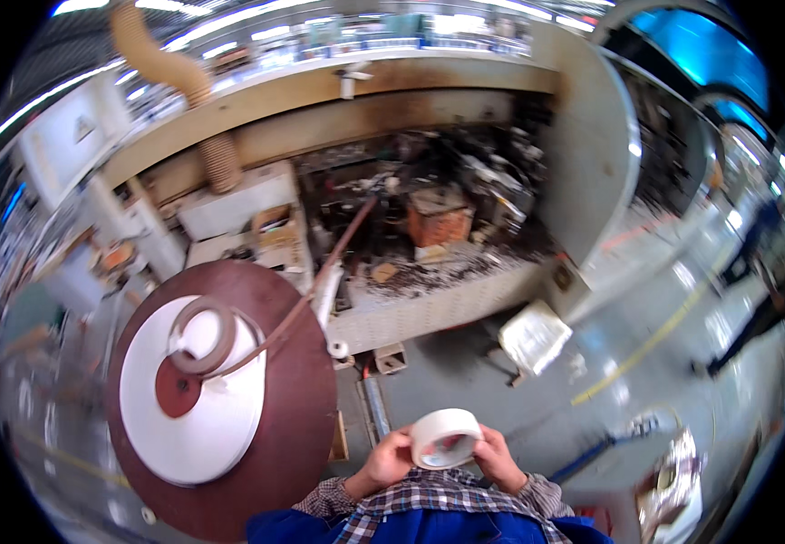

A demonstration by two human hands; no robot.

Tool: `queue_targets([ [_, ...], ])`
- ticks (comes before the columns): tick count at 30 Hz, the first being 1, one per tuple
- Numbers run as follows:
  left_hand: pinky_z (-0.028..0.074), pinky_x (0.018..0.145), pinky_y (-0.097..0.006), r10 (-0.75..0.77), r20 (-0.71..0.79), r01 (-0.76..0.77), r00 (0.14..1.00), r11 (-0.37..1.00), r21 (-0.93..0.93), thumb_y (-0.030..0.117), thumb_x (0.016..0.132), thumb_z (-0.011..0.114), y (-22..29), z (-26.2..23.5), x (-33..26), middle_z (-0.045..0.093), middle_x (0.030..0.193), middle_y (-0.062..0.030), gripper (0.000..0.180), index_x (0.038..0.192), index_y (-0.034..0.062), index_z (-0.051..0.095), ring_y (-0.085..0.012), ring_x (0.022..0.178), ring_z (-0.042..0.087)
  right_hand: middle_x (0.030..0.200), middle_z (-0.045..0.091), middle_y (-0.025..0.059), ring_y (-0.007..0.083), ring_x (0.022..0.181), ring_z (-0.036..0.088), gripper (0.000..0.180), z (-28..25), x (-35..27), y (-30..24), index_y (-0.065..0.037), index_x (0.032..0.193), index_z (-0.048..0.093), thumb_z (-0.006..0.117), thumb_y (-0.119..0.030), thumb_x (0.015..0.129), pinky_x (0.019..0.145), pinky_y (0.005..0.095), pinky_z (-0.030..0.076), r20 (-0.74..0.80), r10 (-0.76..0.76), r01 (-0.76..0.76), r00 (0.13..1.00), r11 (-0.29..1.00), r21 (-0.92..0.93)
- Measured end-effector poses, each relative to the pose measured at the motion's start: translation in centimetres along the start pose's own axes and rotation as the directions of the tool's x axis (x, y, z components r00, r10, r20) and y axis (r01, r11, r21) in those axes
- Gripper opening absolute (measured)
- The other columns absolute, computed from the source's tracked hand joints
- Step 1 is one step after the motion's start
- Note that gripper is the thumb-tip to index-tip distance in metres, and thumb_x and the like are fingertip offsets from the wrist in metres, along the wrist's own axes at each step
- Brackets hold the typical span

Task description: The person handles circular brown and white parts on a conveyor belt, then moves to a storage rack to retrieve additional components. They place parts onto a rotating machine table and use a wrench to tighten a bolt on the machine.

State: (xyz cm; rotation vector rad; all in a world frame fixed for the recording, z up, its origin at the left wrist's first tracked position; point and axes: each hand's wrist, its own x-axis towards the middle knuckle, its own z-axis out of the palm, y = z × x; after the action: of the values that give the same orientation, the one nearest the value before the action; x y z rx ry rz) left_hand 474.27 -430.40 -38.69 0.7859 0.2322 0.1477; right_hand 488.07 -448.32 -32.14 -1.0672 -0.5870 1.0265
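A wide roll of white tape [449,424] is held in front of my body, tilted so its hollow core shows. My left hand [389,461] grips it at the left side, and my right hand [499,460] at the right side. Left of my hands stands a large round brown turntable [297,390] with a white disc [152,399] on top. On the disc rests a coil of brown strip [222,349], whose free length [347,240] runs up into the machine ahead. Neither hand touches the turntable.
A long machine with a beige beam [392,77] and a debris-covered bay holding an orange-brown block [438,218] stands ahead. A ribbed hose [220,163] drops at its left. A white-topped stool [535,335] is on the floor. Another person [751,308] is at far right.
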Motion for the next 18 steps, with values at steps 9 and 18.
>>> queue_targets([
  [9,0.046,0.066,-0.02,0.507,-0.303,-0.172,0.807,0.693,0.7,0.014,0.088,0.062,16.5,5.5,6.4,0.064,0.089,-0.0027,0.027,0.109,-0.0033,0.061,-0.0069,0.078,0.057,0.117,0.061,0.0135,0.0181,0.09,0.062,0.039,-5.1,9.7,-1.4,0.003,0.123,0.05,0.049,-0.026,0.097,0.079,0.0292,0.049,0.058,0.198,-0.202,0.978,0.977,0.067],
  [18,0.05,0.07,-0.042,0.79,-0.313,0.353,0.527,0.131,0.926,0.022,0.079,0.066,35.4,-23.6,26.7,0.067,0.088,-0.0193,0.027,0.097,0.0012,0.067,-0.0349,0.082,0.065,0.11,0.064,0.0114,0.0154,0.088,0.062,0.03,-8.8,17.6,-2.7,0.001,0.117,0.056,0.055,-0.019,0.094,0.075,0.0259,0.049,-0.127,0.38,-0.399,0.916,0.899,-0.184],
])
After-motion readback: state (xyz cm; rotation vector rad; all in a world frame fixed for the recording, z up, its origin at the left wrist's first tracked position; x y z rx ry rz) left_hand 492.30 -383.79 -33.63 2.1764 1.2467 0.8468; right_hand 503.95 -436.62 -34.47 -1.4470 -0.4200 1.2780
